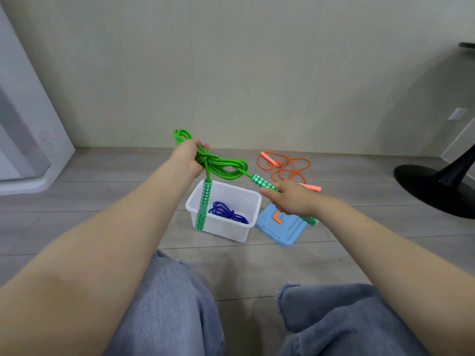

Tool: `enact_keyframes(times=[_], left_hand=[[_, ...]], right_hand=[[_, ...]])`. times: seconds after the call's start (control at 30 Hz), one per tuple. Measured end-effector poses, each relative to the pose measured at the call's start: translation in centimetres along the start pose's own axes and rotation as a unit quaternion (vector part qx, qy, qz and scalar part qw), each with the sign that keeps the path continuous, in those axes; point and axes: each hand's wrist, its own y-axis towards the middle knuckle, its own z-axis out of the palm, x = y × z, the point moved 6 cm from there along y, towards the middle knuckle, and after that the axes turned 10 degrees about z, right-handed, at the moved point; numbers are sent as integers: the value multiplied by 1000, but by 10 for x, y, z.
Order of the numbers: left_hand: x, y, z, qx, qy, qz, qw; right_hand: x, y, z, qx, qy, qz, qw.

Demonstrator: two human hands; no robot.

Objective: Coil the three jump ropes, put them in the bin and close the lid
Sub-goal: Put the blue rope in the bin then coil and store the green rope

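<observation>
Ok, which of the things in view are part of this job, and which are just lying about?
Job:
green jump rope, held by left hand and right hand
blue jump rope in white bin
orange jump rope on the floor
blue lid

Lying about:
black chair base

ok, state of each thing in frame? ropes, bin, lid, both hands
green rope: coiled, held above the bin
blue rope: coiled, inside the bin
orange rope: uncoiled, loose on the floor
bin: open, lid off
lid: on the floor beside the bin
left hand: grips the green coil
right hand: grips one green handle
</observation>
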Motion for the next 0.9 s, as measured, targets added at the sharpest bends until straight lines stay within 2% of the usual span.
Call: enact_keyframes(times=[0.2, 0.33, 0.43, 0.57, 0.7, 0.8, 0.9], left_hand=[[7, -17, 38, 66, 2, 16, 998], [8, -22, 47, 79, 20, 21, 996], [15, -33, 55, 108, 51, 11, 993], [29, -55, 68, 149, 97, -39, 983], [54, -79, 78, 189, 155, -90, 965], [68, -89, 83, 216, 170, -108, 955], [69, -88, 85, 236, 160, -88, 954]], right_hand=[[-7, 0, 9, -19, -112, 20, 993], [13, -4, -13, -123, 29, -38, 991], [30, -12, -16, -149, 51, -84, 984], [28, -12, -10, -116, 25, -42, 992], [19, -8, -5, -32, 92, 8, 995], [16, -9, -10, -29, 43, 19, 998], [9, -6, -14, -44, 59, 32, 997]])
